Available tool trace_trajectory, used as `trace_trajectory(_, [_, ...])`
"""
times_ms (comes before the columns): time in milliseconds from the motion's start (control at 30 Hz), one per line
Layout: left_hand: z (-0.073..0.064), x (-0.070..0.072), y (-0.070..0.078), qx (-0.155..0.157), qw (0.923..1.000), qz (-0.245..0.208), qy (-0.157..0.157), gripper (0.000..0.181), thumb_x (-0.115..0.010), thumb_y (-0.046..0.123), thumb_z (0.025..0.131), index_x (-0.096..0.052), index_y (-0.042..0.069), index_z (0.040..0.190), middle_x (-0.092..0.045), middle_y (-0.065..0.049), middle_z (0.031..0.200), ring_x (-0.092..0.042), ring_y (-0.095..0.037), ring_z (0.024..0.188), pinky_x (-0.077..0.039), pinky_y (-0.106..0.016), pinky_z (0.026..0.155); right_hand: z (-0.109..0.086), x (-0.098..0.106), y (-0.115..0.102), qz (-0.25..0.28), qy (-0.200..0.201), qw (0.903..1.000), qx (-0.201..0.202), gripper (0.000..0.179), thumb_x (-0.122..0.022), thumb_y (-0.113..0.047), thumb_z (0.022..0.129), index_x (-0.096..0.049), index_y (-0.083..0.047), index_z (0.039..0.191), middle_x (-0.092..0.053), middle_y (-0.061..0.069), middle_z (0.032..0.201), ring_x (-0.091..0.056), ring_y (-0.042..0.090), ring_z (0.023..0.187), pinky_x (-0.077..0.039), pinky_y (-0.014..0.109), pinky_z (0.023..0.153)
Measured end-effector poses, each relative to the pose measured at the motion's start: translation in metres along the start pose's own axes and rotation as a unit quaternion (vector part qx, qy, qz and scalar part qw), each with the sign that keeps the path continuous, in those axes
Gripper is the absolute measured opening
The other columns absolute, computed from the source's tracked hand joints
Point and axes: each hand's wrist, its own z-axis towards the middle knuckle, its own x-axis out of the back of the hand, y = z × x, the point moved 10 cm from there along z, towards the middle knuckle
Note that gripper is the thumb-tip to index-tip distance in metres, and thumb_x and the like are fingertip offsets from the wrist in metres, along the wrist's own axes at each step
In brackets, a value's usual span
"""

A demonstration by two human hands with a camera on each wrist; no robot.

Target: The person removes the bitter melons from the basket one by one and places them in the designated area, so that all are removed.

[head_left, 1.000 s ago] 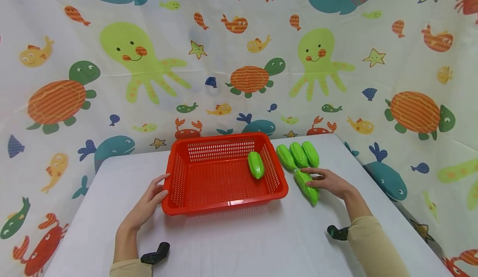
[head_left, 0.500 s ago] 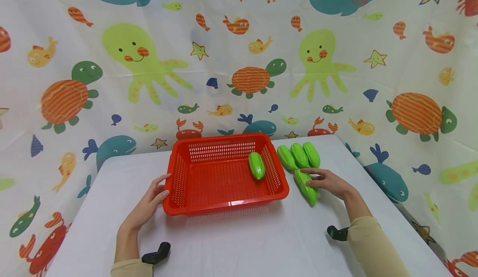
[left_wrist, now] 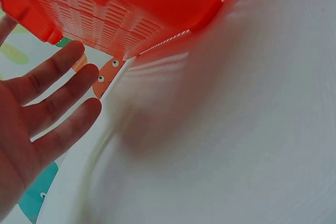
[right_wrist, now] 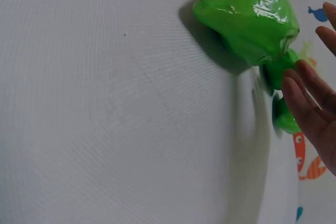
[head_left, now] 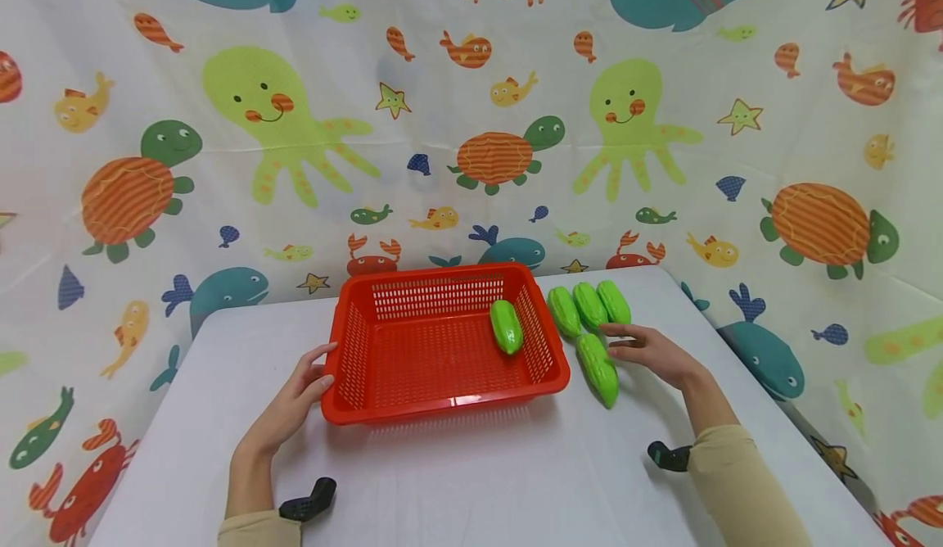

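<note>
A red plastic basket (head_left: 435,404) with slotted walls stands on the white table, one bright green ridged bitter melon (head_left: 506,327) lying inside at its right. My left hand (head_left: 293,395) is at the basket's left rim, its fingertips right at the edge. In the left wrist view, the fingers (left_wrist: 58,106) are spread and nearly straight beside the basket wall. Right of the basket lies another bitter melon (head_left: 597,369), its pointed end toward me. My right hand (head_left: 656,354) hovers at its right side, fingers loosely extended; the right wrist view shows a gap between them and this melon (right_wrist: 252,19).
Three more bitter melons (head_left: 589,305) lie side by side behind the nearer one, close to the basket's right wall. A white cloth (head_left: 471,80) printed with sea animals hangs behind the table (head_left: 471,481). Black devices (head_left: 309,500) are strapped at both wrists.
My right hand has let go of the nearer bitter melon and drawn slightly back to the right. That melon has turned a little and lies slightly farther left. The left hand stays at the rim.
</note>
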Motion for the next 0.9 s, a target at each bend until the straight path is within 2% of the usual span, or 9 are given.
trace_trajectory(467, [0.000, 0.000, 0.002, -0.004, 1.0000, 0.003, 0.001, 0.062, -0.051, 0.039, 0.101, -0.021, 0.027, 0.154, -0.045, -0.016, 0.135, -0.047, -0.034, 0.123, -0.043, -0.059, 0.100, -0.003, 0.009, -0.013, 0.005, 0.009, 0.9999, 0.013, 0.061, -0.062, -0.038, 0.095, -0.044, -0.011, 0.146, -0.039, 0.020, 0.149, -0.030, 0.042, 0.137, -0.037, 0.061, 0.104])
trace_trajectory(633, [0.000, 0.000, 0.002, -0.006, 1.0000, 0.001, 0.000, 0.062, -0.051, 0.038, 0.101, -0.021, 0.027, 0.154, -0.046, -0.016, 0.135, -0.048, -0.034, 0.122, -0.043, -0.059, 0.099, 0.000, 0.015, -0.028, 0.027, 0.039, 0.9987, 0.019, 0.061, -0.062, -0.037, 0.095, -0.043, -0.008, 0.146, -0.039, 0.016, 0.150, -0.034, 0.038, 0.136, -0.035, 0.059, 0.106])
trace_trajectory(800, [-0.001, -0.001, 0.002, -0.006, 1.0000, 0.002, 0.001, 0.062, -0.051, 0.038, 0.101, -0.021, 0.027, 0.154, -0.046, -0.016, 0.135, -0.047, -0.034, 0.122, -0.044, -0.058, 0.099, 0.002, 0.019, -0.046, 0.072, 0.079, 0.9940, 0.023, 0.065, -0.061, -0.040, 0.096, -0.038, -0.009, 0.148, -0.039, 0.016, 0.150, -0.037, 0.036, 0.135, -0.034, 0.058, 0.108])
trace_trajectory(900, [-0.001, -0.001, 0.000, -0.006, 1.0000, 0.006, 0.001, 0.062, -0.051, 0.039, 0.101, -0.022, 0.027, 0.154, -0.046, -0.016, 0.134, -0.048, -0.033, 0.121, -0.043, -0.059, 0.099, 0.001, 0.021, -0.057, 0.101, 0.105, 0.9891, 0.025, 0.067, -0.060, -0.044, 0.096, -0.036, -0.013, 0.150, -0.036, 0.016, 0.152, -0.038, 0.035, 0.136, -0.039, 0.046, 0.108])
